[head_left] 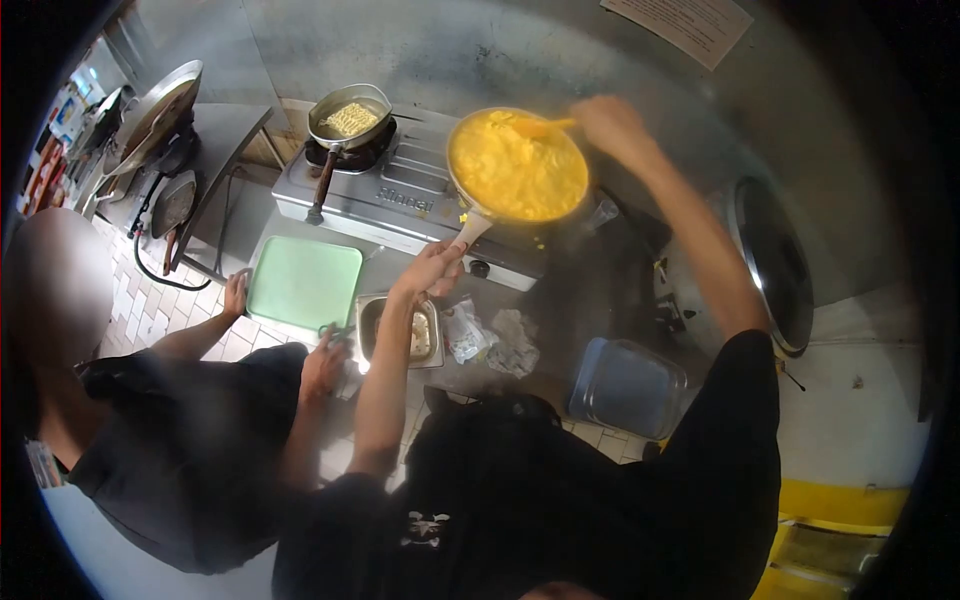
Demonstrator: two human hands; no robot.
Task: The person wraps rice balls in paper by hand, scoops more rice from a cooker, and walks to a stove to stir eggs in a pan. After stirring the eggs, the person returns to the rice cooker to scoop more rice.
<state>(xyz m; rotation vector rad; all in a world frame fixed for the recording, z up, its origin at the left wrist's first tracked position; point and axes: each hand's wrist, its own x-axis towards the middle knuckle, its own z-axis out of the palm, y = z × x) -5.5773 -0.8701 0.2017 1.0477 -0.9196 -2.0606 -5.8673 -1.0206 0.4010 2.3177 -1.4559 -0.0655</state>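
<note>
A pan (pixel 463 196) full of yellow, egg-like food (pixel 515 170) is over the right side of the two-burner gas stove (pixel 400 200). Closed round the pan's pale handle is my left hand (pixel 430 272). My right hand (pixel 610 125), slightly blurred, grips a yellow spatula (pixel 545 126) whose head lies in the food at the pan's upper part. On the left burner stands a small pot (pixel 385 100) holding a block of noodles (pixel 350 119), its dark handle pointing toward me. Below my left forearm sits a metal container (pixel 436 350) with pale contents.
At left a co-worker (pixel 200 430) has both hands near a green tray (pixel 305 280). Crumpled plastic wrappers (pixel 512 342) and a clear bluish container (pixel 630 390) lie nearer me. A large pot (pixel 690 290) stands right; pans (pixel 160 120) fill the left shelf.
</note>
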